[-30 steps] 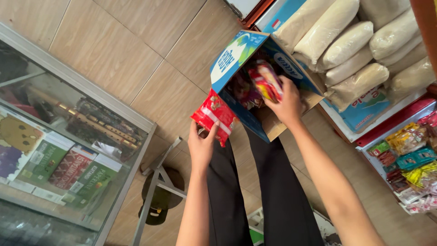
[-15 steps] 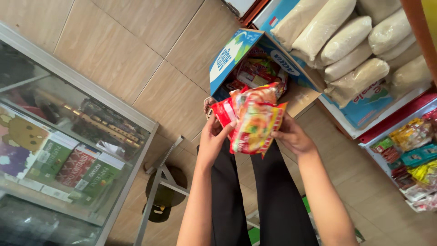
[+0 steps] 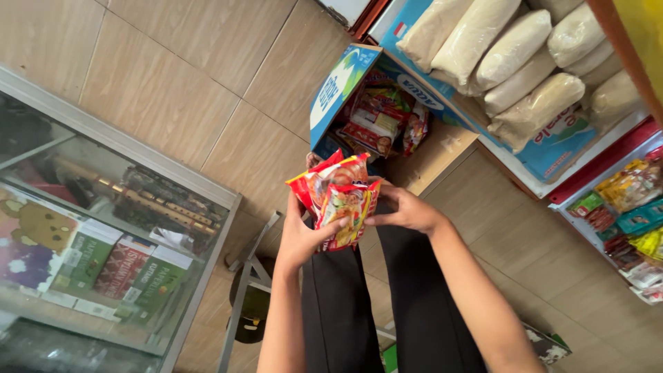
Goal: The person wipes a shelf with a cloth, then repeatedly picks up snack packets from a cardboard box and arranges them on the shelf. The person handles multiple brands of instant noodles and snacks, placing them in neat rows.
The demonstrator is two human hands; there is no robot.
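Note:
Both hands hold a small stack of red and yellow snack packets above my lap. My left hand grips the stack from the left and below, thumb across the front. My right hand presses the stack's right edge. Just beyond the hands stands an open blue and white cardboard box, tipped toward me, with more packets of the same kind inside. My legs in dark trousers are below the hands.
A glass display case with flat boxes inside stands on the left, a metal stool frame beside it. Plump pale sacks lie on a shelf at upper right. Racks of small colourful packets fill the right edge. The floor is tan tile.
A second ago my right hand was reaching into the box and my left held one red packet. Now both hands have drawn together in front of me holding a stack of packets.

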